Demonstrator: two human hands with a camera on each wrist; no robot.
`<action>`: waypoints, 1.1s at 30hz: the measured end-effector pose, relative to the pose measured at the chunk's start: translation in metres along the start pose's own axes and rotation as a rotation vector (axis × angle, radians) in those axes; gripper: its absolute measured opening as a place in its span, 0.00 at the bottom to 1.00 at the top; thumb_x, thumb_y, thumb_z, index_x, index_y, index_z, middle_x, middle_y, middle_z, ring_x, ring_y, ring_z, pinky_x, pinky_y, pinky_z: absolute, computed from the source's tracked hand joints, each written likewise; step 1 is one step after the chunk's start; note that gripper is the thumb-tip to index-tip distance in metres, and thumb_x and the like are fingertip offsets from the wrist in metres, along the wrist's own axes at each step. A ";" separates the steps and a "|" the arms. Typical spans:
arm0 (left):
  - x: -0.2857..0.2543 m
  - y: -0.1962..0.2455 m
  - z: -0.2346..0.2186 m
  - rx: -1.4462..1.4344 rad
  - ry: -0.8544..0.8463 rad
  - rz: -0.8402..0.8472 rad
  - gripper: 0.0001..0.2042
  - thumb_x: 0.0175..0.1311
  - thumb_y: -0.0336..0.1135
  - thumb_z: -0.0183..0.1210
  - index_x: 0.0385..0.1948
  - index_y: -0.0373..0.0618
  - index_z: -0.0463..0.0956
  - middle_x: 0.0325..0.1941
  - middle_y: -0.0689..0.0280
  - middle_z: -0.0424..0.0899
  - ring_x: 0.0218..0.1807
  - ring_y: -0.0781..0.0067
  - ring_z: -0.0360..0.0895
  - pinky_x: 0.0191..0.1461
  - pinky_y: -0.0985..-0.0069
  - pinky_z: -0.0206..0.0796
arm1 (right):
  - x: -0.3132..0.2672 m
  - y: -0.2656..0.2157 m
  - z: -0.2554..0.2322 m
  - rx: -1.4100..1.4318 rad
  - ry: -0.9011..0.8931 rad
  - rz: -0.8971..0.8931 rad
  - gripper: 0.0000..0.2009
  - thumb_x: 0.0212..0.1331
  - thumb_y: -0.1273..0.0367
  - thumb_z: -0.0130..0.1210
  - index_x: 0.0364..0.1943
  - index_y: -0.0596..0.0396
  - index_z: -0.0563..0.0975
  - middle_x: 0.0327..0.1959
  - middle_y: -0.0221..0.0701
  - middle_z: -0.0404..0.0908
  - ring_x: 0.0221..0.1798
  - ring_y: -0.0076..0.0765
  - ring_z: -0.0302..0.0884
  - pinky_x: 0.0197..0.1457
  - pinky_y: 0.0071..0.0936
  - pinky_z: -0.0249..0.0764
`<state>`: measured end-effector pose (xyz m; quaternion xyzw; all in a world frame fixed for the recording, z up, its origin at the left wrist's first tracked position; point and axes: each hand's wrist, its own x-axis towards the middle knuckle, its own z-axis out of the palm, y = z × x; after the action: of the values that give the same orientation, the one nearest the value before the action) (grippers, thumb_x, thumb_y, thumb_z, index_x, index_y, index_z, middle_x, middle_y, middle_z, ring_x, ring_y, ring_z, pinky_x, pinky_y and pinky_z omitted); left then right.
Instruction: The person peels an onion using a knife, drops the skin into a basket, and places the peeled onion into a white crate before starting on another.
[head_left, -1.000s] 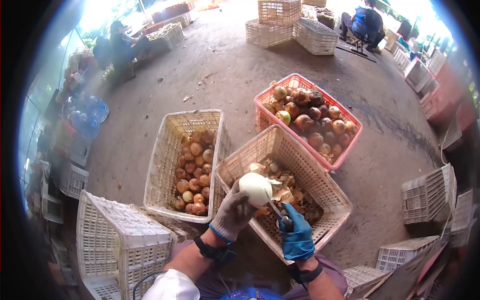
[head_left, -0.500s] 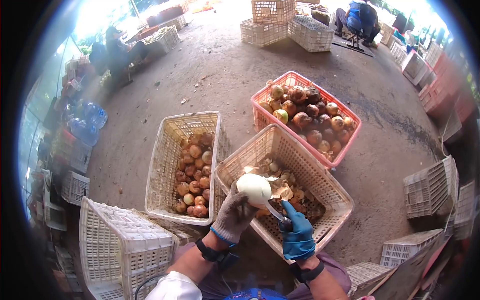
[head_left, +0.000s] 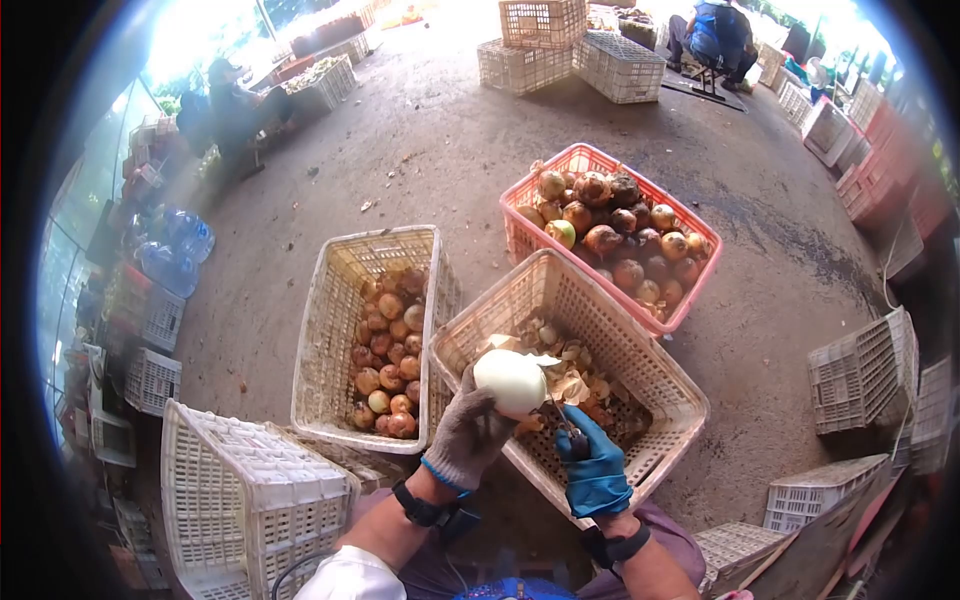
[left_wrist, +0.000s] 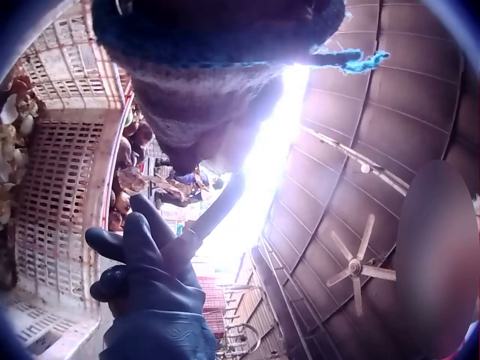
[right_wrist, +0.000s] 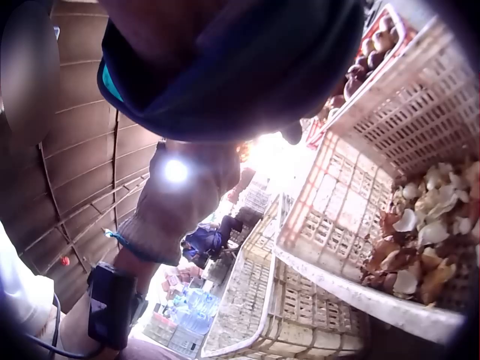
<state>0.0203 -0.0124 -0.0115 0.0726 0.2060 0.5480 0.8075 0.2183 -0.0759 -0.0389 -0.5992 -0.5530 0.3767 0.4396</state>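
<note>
In the head view my left hand (head_left: 469, 428), in a grey knit glove, grips a pale peeled onion (head_left: 510, 384) over the near side of the middle crate (head_left: 640, 350). My right hand (head_left: 596, 464), in a blue glove, holds a knife by its dark handle (head_left: 579, 446), the blade pointing up beside the onion. The left wrist view shows the blue-gloved fingers (left_wrist: 142, 247) around the knife and its blade (left_wrist: 219, 204) reaching toward the grey glove. Onion skins (head_left: 575, 385) lie inside the middle crate under both hands.
A pale crate (head_left: 310, 330) of brown onions (head_left: 388, 345) stands left; a pink crate (head_left: 690, 210) of darker onions (head_left: 628, 245) stands beyond. Near my left arm is a tilted crate (head_left: 250, 480). Stacked crates (head_left: 620, 68) and two seated people are farther off.
The view has shifted slightly. The onion has turned a little in my left hand, and the knife blade has moved from a slant against the onion to a more upright angle beside it.
</note>
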 end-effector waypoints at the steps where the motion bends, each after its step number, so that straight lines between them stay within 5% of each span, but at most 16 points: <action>1: 0.001 0.001 -0.001 0.008 0.002 0.006 0.33 0.67 0.30 0.61 0.74 0.47 0.59 0.69 0.56 0.72 0.68 0.55 0.74 0.69 0.58 0.74 | -0.001 -0.001 0.001 0.061 -0.020 0.030 0.20 0.68 0.75 0.61 0.64 0.53 0.78 0.39 0.22 0.80 0.35 0.14 0.73 0.42 0.18 0.73; 5: 0.002 0.003 -0.002 0.024 -0.017 0.018 0.33 0.67 0.29 0.60 0.75 0.47 0.59 0.69 0.55 0.72 0.69 0.54 0.74 0.69 0.57 0.73 | -0.003 -0.005 0.007 0.324 -0.049 0.223 0.19 0.70 0.75 0.59 0.64 0.54 0.78 0.40 0.21 0.79 0.34 0.12 0.71 0.41 0.15 0.71; 11: 0.002 0.001 0.000 0.022 -0.008 0.054 0.32 0.68 0.28 0.57 0.75 0.48 0.59 0.71 0.54 0.71 0.70 0.53 0.73 0.69 0.56 0.74 | 0.000 -0.018 0.004 -0.113 0.005 -0.190 0.21 0.69 0.72 0.60 0.65 0.54 0.77 0.40 0.34 0.84 0.36 0.30 0.80 0.44 0.31 0.79; 14: 0.003 0.001 -0.006 -0.026 0.033 0.033 0.31 0.70 0.27 0.56 0.75 0.49 0.59 0.72 0.54 0.71 0.70 0.54 0.73 0.69 0.57 0.74 | 0.000 -0.022 0.000 -0.209 0.005 -0.155 0.22 0.68 0.71 0.61 0.66 0.53 0.77 0.41 0.41 0.85 0.36 0.39 0.81 0.44 0.35 0.78; 20: 0.003 0.000 -0.012 -0.097 0.040 0.008 0.29 0.71 0.28 0.55 0.74 0.48 0.61 0.71 0.55 0.72 0.69 0.55 0.74 0.69 0.59 0.74 | -0.002 -0.006 0.002 -0.227 0.067 -0.077 0.20 0.70 0.68 0.61 0.65 0.52 0.77 0.37 0.30 0.82 0.36 0.26 0.78 0.42 0.28 0.77; 23: 0.004 0.002 -0.011 -0.086 0.025 0.017 0.28 0.72 0.29 0.55 0.74 0.48 0.62 0.71 0.56 0.72 0.70 0.55 0.74 0.69 0.59 0.74 | -0.006 0.014 0.012 0.084 -0.035 0.102 0.18 0.73 0.67 0.59 0.64 0.53 0.78 0.36 0.22 0.79 0.35 0.19 0.75 0.41 0.23 0.76; 26: 0.004 0.004 -0.009 -0.072 0.044 0.022 0.28 0.72 0.29 0.56 0.74 0.48 0.62 0.71 0.55 0.72 0.70 0.54 0.74 0.69 0.59 0.75 | -0.002 -0.018 0.004 0.544 -0.119 0.383 0.16 0.74 0.69 0.57 0.63 0.55 0.78 0.37 0.19 0.77 0.35 0.16 0.74 0.42 0.18 0.75; 33: 0.006 0.004 -0.007 -0.114 -0.094 -0.055 0.29 0.74 0.34 0.57 0.75 0.48 0.61 0.71 0.56 0.72 0.70 0.55 0.73 0.69 0.57 0.74 | -0.003 -0.012 0.010 0.183 -0.021 0.127 0.19 0.68 0.72 0.63 0.63 0.52 0.79 0.42 0.27 0.83 0.35 0.19 0.78 0.40 0.20 0.76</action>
<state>0.0160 -0.0061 -0.0177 0.0464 0.1385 0.5326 0.8337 0.2045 -0.0780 -0.0313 -0.5864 -0.4819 0.4588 0.4619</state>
